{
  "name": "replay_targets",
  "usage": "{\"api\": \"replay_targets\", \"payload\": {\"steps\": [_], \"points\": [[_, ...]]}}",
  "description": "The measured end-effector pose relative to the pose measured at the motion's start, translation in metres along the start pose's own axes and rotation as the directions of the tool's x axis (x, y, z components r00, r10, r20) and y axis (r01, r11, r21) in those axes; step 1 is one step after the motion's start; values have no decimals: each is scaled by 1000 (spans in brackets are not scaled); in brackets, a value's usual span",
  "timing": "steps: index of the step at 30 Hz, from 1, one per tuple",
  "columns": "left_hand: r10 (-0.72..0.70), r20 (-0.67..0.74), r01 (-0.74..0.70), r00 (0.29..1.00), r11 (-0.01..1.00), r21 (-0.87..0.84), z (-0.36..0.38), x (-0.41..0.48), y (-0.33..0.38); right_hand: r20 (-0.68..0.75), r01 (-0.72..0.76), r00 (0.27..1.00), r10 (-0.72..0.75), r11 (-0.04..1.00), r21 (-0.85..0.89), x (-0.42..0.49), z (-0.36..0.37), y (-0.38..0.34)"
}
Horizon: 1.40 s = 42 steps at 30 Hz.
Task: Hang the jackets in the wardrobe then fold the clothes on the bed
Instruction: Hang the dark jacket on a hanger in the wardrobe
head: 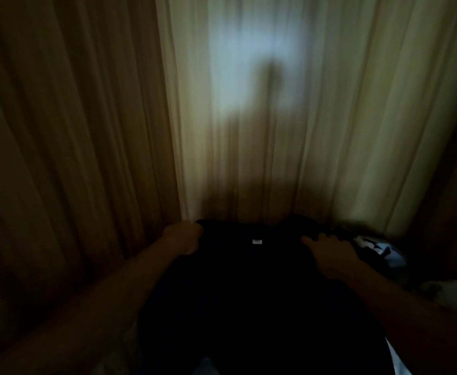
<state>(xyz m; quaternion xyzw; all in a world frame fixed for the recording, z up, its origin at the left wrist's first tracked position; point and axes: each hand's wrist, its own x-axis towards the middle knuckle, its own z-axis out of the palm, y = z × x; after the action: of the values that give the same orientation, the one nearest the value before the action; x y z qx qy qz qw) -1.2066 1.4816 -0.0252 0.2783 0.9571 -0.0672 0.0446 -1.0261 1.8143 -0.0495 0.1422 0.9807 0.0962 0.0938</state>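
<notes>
The black cloth garment (249,293), likely light and floppy, spreads before pale pleated curtains (330,131), the left hand (184,239) clenching one shoulder, the right hand (327,255) on the other, its grip unclear.

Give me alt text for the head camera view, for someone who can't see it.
In a dim room, a person holds a dark garment before pale curtains: the left hand grips one top corner, the right hand lies on the other side. A white patterned cloth sits at the right.
</notes>
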Motion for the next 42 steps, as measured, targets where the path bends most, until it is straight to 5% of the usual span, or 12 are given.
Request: {"api": "replay_targets", "payload": {"steps": [4, 9, 12, 18, 32, 38, 42], "points": [[46, 143, -46, 989, 999, -4, 34, 15, 6, 40, 19, 999, -22, 996, 83, 8, 29, 1], [109, -280, -108, 954, 994, 18, 18, 8, 15, -73, 36, 997, -14, 949, 314, 4, 3, 6], [154, -349, -183, 924, 982, -51, -11, 5, 28, -172, 69, 985, 2, 912, 404, -4, -33, 9], [292, -380, -358, 878, 926, -116, -95, -4, 66, -284, 119, 959, 3, 904, 411, -39, -122, 28], [442, -650, -655, 619, 747, -115, -333, -71, 110, -427, -157, 863, 272, 946, 285, -166, -330, 71], [439, -722, -667, 535, 743, -43, -407, -99, 115, -605, -256, 701, 377, 925, 280, -218, -396, 65], [423, -772, -675, 474, 738, -11, -447, -113, 116, -713, -13, 514, 477, 835, 550, -232, -435, 49]]}}
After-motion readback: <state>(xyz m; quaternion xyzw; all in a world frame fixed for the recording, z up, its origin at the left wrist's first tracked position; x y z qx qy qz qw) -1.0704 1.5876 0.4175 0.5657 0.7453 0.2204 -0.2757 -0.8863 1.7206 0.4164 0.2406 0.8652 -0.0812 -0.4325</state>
